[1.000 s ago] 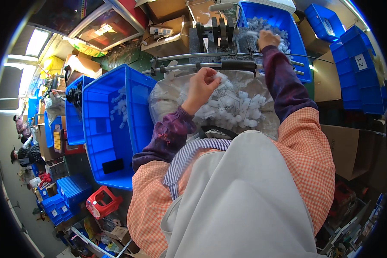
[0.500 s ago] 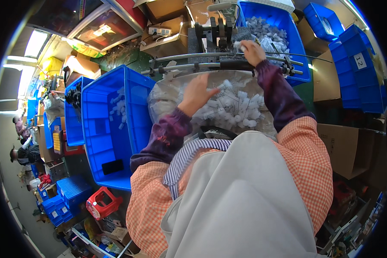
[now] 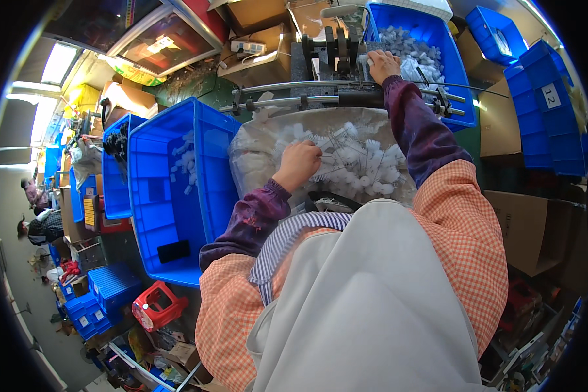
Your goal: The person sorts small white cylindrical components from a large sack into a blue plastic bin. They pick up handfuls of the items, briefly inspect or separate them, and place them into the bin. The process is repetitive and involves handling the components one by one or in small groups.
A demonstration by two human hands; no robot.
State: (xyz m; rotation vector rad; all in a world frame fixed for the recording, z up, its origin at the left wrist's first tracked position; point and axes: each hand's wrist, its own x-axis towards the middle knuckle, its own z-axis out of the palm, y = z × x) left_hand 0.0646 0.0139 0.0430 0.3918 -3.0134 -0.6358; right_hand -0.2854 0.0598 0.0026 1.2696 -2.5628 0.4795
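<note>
My left hand (image 3: 298,163) is over the left part of a pile of small white plastic pieces (image 3: 366,163), its fingers curled down among them; anything between the fingertips is hidden. Several pieces have thin metal pins or comb-like teeth. The pile lies on a translucent plastic sheet (image 3: 249,147). Farther off, my right hand (image 3: 383,66) is closed at the right side of a dark bench machine (image 3: 336,55), fingertips on a small white plastic piece (image 3: 363,59) that is mostly covered.
Metal rods (image 3: 281,88) cross in front of the machine. A deep blue bin (image 3: 166,222) with white pieces and a black phone-like slab stands left. Another blue bin (image 3: 460,78) of pale parts is behind my right hand. Cardboard boxes (image 3: 526,225) and a red stool (image 3: 158,306) stand around.
My left hand has come down and closer onto the pile, its spread fingers now curled. The right hand has moved slightly away from me at the machine's side.
</note>
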